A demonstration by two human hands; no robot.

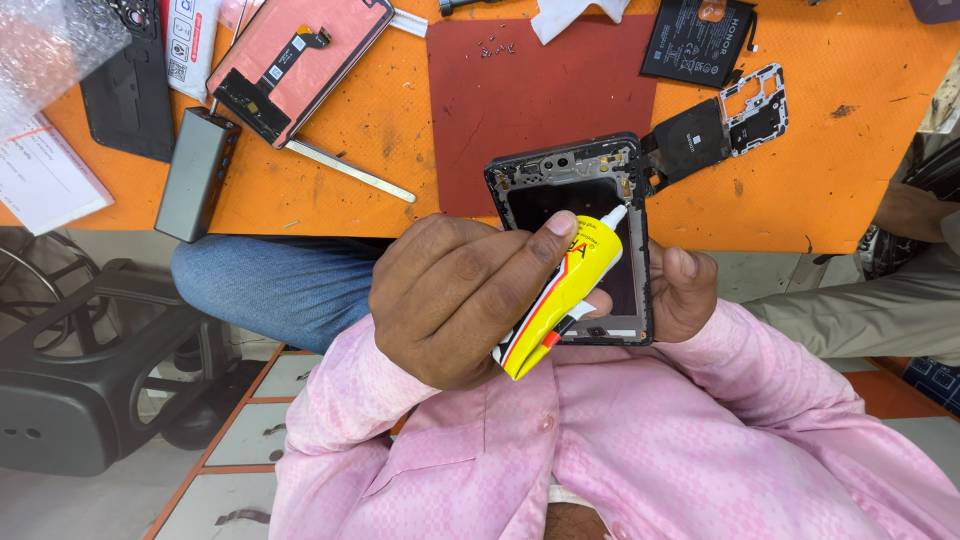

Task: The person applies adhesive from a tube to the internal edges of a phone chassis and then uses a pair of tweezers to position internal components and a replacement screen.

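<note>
A soft yellow squeezable glue tube (562,295) is being pinched in the closed left hand (450,300), nozzle at the frame's inner edge. The thin black phone frame (575,200), judged light and fragile, is being gripped by its side rails in the closed right hand (680,295), above the orange worktop (820,180)'s near edge.

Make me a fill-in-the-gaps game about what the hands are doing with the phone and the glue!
1. The left hand squeezes a glue tube coloured ____.
2. The right hand holds an opened phone frame coloured ____.
3. The table has an ____ top.
4. The person's shirt is ____.

Missing words: yellow, black, orange, pink.
</note>
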